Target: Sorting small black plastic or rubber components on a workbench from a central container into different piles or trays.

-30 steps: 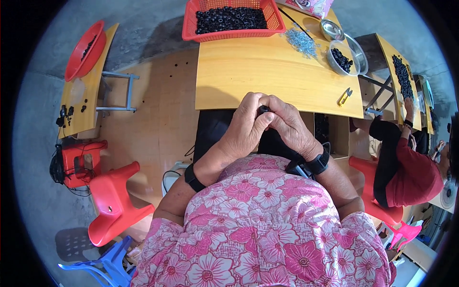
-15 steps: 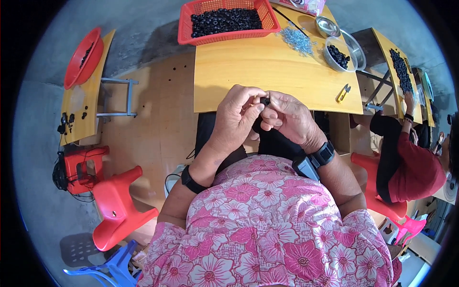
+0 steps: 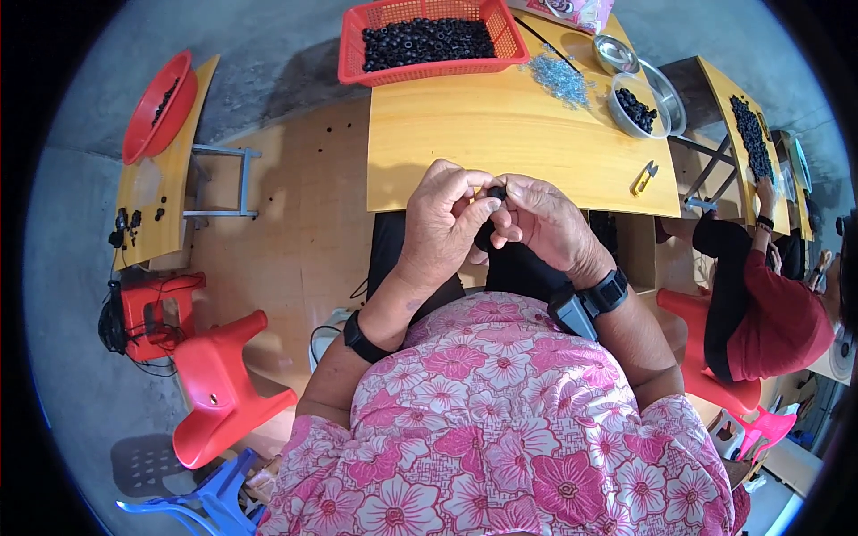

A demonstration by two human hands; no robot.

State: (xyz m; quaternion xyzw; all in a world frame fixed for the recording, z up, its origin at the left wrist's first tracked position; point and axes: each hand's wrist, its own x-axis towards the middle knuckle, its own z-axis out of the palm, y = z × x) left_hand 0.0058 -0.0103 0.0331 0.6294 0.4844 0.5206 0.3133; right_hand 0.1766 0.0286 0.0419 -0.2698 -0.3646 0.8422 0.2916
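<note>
A small round black part (image 3: pixel 497 192) is pinched between my two hands, just off the near edge of the yellow table (image 3: pixel 447 125). My left hand (image 3: pixel 445 210) grips it from the left with thumb and forefinger. From the other side my right hand (image 3: pixel 547 219) closes on the same part, its lower fingers curled underneath. The fingertips cover most of it, so its exact kind cannot be made out. Yellow-handled thread snips (image 3: pixel 643 179) lie on the table to the right of my hands.
A red basket (image 3: pixel 429 70) of black ring-like parts stands at the far left of the table. Clear bluish bits (image 3: pixel 559 76), a metal bowl (image 3: pixel 615 54) and a plastic bowl (image 3: pixel 636 107) of black parts sit far right. Another person (image 3: pixel 773 313) sits at the right table.
My fingers have shifted slightly around the black part, which shows a little more now. The view has moved a touch; the other things stay where they were.
</note>
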